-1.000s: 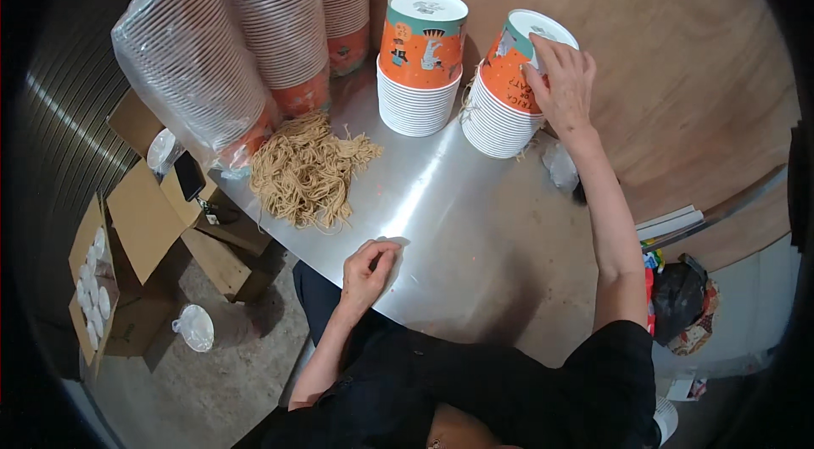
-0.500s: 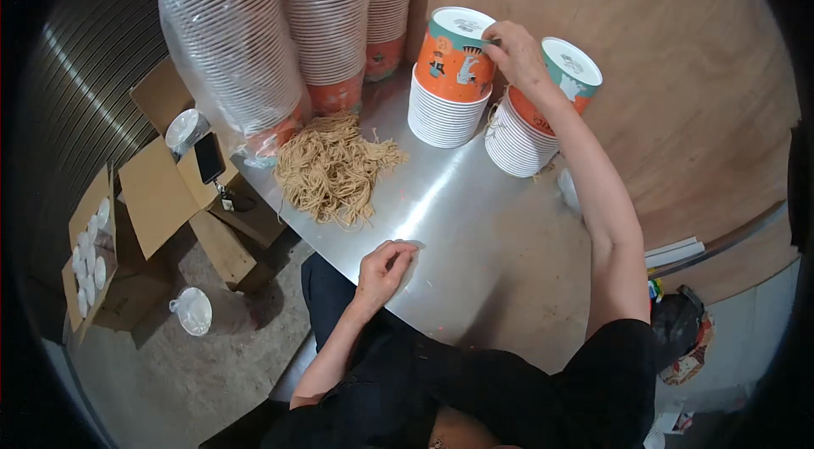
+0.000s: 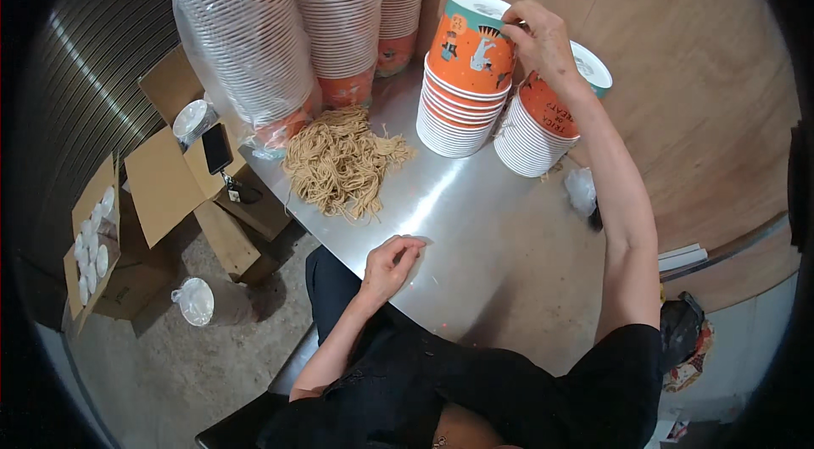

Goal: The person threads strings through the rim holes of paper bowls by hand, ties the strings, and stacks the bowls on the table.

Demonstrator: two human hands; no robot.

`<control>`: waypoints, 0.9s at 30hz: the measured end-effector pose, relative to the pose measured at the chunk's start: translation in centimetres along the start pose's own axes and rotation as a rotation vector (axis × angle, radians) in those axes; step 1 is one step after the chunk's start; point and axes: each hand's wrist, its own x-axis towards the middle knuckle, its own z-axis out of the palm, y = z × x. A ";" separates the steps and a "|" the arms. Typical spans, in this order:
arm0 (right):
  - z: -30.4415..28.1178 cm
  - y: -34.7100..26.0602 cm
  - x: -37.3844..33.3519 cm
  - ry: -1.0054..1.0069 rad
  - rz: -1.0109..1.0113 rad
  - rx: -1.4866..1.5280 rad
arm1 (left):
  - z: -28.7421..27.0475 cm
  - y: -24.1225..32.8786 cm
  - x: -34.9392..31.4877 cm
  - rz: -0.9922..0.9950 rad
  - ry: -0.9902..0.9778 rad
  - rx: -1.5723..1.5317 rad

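My right hand [image 3: 543, 42] pinches the upper side of an orange and teal paper bucket [image 3: 468, 59], which is upside down on top of a nested stack. Below it, gaps in the stack [image 3: 456, 131] show orange bands between the white rims. Just right of that stands a second stack of upturned buckets [image 3: 536, 131], partly hidden behind my right hand and forearm. My left hand [image 3: 392, 267] lies at the table's near edge with thumb and fingers drawn together; anything between them is too small to make out. Beyond it is a heap of tan cord loops [image 3: 339, 165].
Tall plastic-wrapped bucket stacks [image 3: 246, 42] stand at the table's far left. Left of the metal table [image 3: 509, 254] are open cardboard boxes [image 3: 165, 190], a phone [image 3: 216, 149] and a wrapped roll-shaped bundle [image 3: 199, 303] on the floor. A wooden panel [image 3: 678, 67] rises behind.
My right hand has lifted the top bucket a little, and the buckets beneath have spread apart, showing orange bands. My left hand stays at the table edge. The whole view has shifted slightly.
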 end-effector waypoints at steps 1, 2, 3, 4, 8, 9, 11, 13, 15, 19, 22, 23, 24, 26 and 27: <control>0.0 0.1 -0.2 -0.012 -0.024 0.016 | 0.1 0.1 0.1 0.001 0.009 -0.004; 0.0 0.3 -0.4 -0.024 -0.049 0.031 | 0.1 0.2 0.1 0.002 0.018 -0.008; -0.6 0.6 -0.3 -0.023 -0.049 0.033 | 0.3 0.1 0.1 0.001 0.018 -0.007; -1.3 0.4 0.3 -0.153 -0.008 0.008 | 0.2 0.0 0.0 0.009 -0.003 0.024; -3.0 -1.3 0.4 -0.238 0.088 0.032 | 0.0 2.3 0.9 0.079 -0.039 0.163; -3.0 -1.4 0.1 -0.237 0.186 0.089 | 0.2 3.1 2.1 0.076 -0.035 0.163; -3.3 -0.5 0.1 -0.247 0.152 0.058 | 0.0 5.0 5.9 0.523 0.024 0.443; -3.3 -0.3 0.1 -0.259 0.115 0.023 | 0.8 7.0 9.7 0.606 0.047 0.518; -3.1 -0.9 0.2 -0.263 0.184 0.071 | 2.1 7.1 13.4 0.656 0.095 0.612; -3.2 -0.7 0.5 -0.251 0.184 0.113 | 4.1 5.6 18.1 0.710 0.141 0.798; -3.4 -0.5 0.8 -0.239 0.252 0.057 | 4.6 5.0 18.8 0.726 0.215 0.805; -3.6 0.0 0.8 -0.225 0.165 0.052 | 4.9 5.3 19.0 0.731 0.208 0.802; -3.7 0.4 0.8 -0.212 0.078 0.047 | 5.1 5.6 19.2 0.733 0.226 0.801; -3.8 0.2 0.8 -0.201 0.070 0.035 | 5.2 5.6 19.3 0.730 0.244 0.804; -4.0 0.1 0.7 -0.190 0.060 0.021 | 5.2 5.6 19.4 0.734 0.274 0.823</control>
